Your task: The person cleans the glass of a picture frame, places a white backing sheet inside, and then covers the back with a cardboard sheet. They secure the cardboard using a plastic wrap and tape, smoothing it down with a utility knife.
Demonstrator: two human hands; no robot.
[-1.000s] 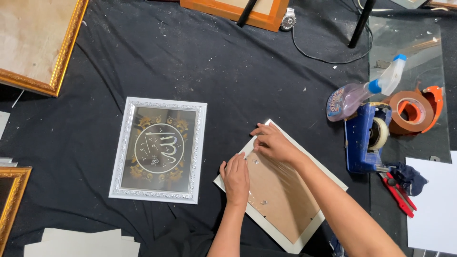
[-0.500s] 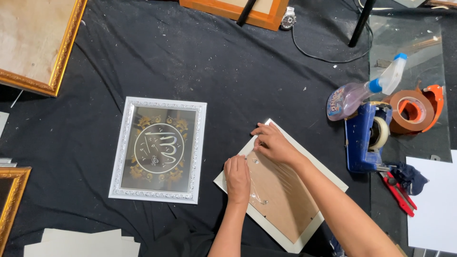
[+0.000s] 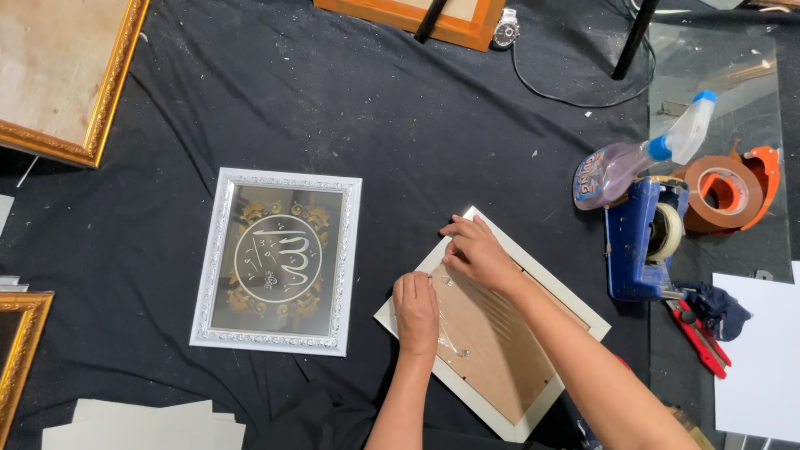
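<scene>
Surface: black cloth (image 3: 400, 150) is covering the whole table, dusted with pale specks, and everything is lying flat on it.
Gold frames: two are showing at the left edge, a large one (image 3: 67, 83) top left and a corner of another (image 3: 21, 350) lower left.
Silver frame: one ornate frame (image 3: 279, 260) is sitting face up, well apart to the left of the hands.
White frame: one white frame (image 3: 492, 325) is lying face down at an angle, brown backing board up, right under both hands.
Handling: it is looking light and stiff, though any glass inside would make it fragile; taking it by the two long outer rails seems safest, never by the thin backing.
Right side: one spray bottle (image 3: 633, 154), one blue tape dispenser (image 3: 642, 242), one brown tape roll in an orange holder (image 3: 725, 193) and one pair of red pliers (image 3: 700, 337) are clustering together.
Left hand: left hand (image 3: 417, 315) is pressing flat on the backing, fingers together, gripping nothing.
Right hand: right hand (image 3: 477, 254) is working at the frame's upper corner, fingers (image 3: 454, 243) curled and pinching at something too small to make out.
</scene>
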